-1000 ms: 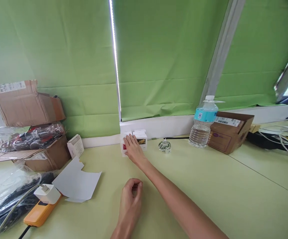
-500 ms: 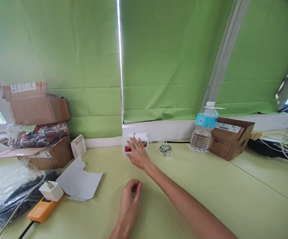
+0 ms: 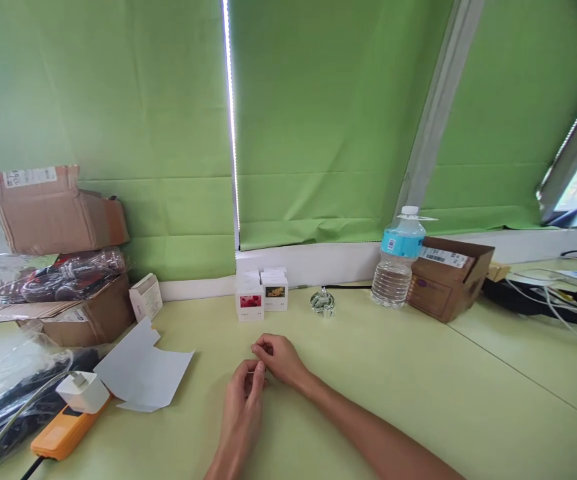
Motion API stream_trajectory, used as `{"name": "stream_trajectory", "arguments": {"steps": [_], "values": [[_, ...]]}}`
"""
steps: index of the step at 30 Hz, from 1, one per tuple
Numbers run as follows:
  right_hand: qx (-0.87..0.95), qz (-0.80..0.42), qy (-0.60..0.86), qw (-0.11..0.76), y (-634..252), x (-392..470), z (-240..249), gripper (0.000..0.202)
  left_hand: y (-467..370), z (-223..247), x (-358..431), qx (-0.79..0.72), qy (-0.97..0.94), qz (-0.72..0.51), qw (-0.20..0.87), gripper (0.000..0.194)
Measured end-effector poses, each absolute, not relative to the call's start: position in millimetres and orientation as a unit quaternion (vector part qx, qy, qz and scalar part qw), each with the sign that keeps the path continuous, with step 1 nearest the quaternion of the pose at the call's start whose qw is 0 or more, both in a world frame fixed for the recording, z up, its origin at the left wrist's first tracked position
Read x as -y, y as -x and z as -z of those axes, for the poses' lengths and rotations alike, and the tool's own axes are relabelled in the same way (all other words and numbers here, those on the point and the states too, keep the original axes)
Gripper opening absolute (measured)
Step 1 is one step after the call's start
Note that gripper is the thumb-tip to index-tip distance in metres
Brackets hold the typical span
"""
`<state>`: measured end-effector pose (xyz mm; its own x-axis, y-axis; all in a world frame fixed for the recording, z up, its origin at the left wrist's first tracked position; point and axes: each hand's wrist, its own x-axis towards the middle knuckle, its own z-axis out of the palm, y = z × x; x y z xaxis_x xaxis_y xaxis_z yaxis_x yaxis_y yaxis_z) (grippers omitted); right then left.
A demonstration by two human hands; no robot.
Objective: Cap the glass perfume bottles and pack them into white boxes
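Two rows of small white boxes stand on the table against the wall. The front box of the nearer row has a red picture, and the front box of the other a yellowish one. My left hand rests on the table in front of them, fingers curled in, with nothing visible in it. Close by, its fingertips almost meeting the left hand's, is my right hand, curled and also showing nothing held. Neither hand touches the boxes. Right of the boxes sits a shiny glass-like object.
A water bottle and a brown carton stand at the right. Cut white paper, a charger on an orange power strip, and stacked cartons occupy the left. A lone white box leans near them.
My right hand has come off the white boxes, moved back toward me and curled beside the left. The left stays curled. The view has shifted slightly to the right.
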<state>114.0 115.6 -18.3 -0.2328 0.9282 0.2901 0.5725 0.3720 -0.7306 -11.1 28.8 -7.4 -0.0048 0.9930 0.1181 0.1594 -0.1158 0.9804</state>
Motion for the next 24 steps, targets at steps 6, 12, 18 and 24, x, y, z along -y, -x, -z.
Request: {"name": "stream_trajectory", "arguments": {"steps": [6,12,18,24], "values": [[0.738,-0.259,0.497,0.375,-116.4,-107.1,16.2,0.02,10.2,9.2,-28.6,-0.523,-0.531,-0.52,0.418,0.05],[0.716,-0.272,0.495,0.41,-115.9,-102.9,14.2,0.019,9.7,7.8,-25.7,-0.531,-0.537,-0.519,0.401,0.059],[0.68,-0.323,0.481,0.45,-114.7,-101.9,14.0,0.027,7.4,15.3,-29.2,-0.529,-0.525,-0.544,0.386,0.07],[0.651,-0.349,0.461,0.492,-120.1,-70.2,9.6,0.03,4.8,20.1,-34.1,-0.524,-0.5,-0.568,0.39,0.074]]}}
